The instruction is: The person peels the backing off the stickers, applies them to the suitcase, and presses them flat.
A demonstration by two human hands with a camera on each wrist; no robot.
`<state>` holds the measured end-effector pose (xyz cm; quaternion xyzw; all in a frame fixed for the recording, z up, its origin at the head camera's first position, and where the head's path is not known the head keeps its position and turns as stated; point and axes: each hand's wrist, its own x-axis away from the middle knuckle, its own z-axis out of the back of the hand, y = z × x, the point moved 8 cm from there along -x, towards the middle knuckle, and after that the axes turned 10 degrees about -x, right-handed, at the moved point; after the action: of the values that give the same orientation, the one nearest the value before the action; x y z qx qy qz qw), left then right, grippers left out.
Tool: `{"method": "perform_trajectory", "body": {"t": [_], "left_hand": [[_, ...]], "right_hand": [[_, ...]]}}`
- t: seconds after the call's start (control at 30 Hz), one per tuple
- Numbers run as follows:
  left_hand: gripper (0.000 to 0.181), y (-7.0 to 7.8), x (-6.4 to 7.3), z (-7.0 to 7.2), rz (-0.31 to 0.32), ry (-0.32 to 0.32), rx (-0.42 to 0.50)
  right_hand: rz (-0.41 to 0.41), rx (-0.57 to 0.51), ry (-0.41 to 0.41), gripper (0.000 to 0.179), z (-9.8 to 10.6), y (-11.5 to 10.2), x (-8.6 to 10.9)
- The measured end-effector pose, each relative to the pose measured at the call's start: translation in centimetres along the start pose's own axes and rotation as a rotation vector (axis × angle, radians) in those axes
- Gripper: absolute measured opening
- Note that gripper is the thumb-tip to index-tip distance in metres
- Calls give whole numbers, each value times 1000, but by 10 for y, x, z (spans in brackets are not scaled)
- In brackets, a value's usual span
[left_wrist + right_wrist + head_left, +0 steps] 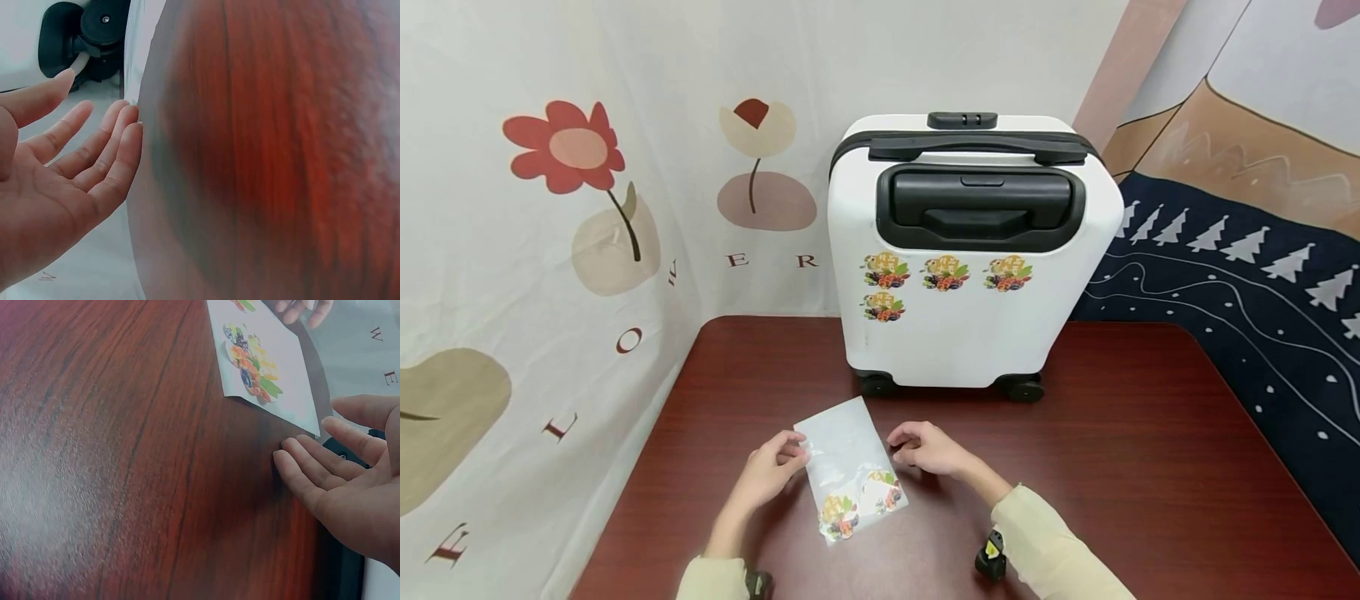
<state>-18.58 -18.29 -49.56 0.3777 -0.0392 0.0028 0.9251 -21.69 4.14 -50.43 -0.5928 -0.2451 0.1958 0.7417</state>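
Note:
A white sticker sheet (842,458) lies at a slant on the table, two colourful fruit stickers (838,515) left along its near edge. In the right wrist view the sheet (290,375) shows one fruit sticker whole and part of another. My left hand (772,467) is at the sheet's left edge, fingertips right by it; the left wrist view shows its thumb apart from loosely bent fingers, nothing between them. Just off the sheet's right edge is my right hand (931,448), its fingers (312,465) relaxed and holding nothing.
Behind the sheet, a white suitcase (947,333) stands upright on black wheels, several similar fruit stickers (946,272) on its front. Dark red wooden table (1150,467) extends to both sides. Printed cloth (760,50) hangs behind and beside it. Black wrist devices (991,560) sit near the sleeves.

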Motion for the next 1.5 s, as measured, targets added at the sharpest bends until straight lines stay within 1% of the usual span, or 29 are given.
{"method": "perform_trajectory", "body": {"t": [0.13,0.23,0.4,0.6,0.7,0.9,1.07,1.23,1.37,1.5], "left_hand": [[23,-7,5,0,40,-22,1],[25,-11,8,-2,72,-47,18],[26,-14,11,-5,94,-64,62],[26,-14,12,-9,98,-79,96],[25,-14,12,-10,91,-75,88],[25,-14,11,-12,97,-70,74],[24,-14,12,-11,90,-52,69],[23,-12,12,-9,70,-30,70],[21,-12,12,-9,74,-22,95],[22,-14,10,-10,88,-21,127]], "right_hand": [[-23,-42,-4,23,-2,3,-1],[-46,-64,2,23,-4,6,-2],[-78,-116,19,24,-6,9,-2],[-107,-174,42,25,-7,12,-2],[-122,-215,56,25,-6,13,-1],[-128,-274,77,25,-6,16,-1],[-120,-308,81,26,-6,19,-1],[-119,-344,86,30,-6,21,-2],[-129,-386,106,35,-7,22,-1],[-141,-417,118,33,-8,25,-1]]}}
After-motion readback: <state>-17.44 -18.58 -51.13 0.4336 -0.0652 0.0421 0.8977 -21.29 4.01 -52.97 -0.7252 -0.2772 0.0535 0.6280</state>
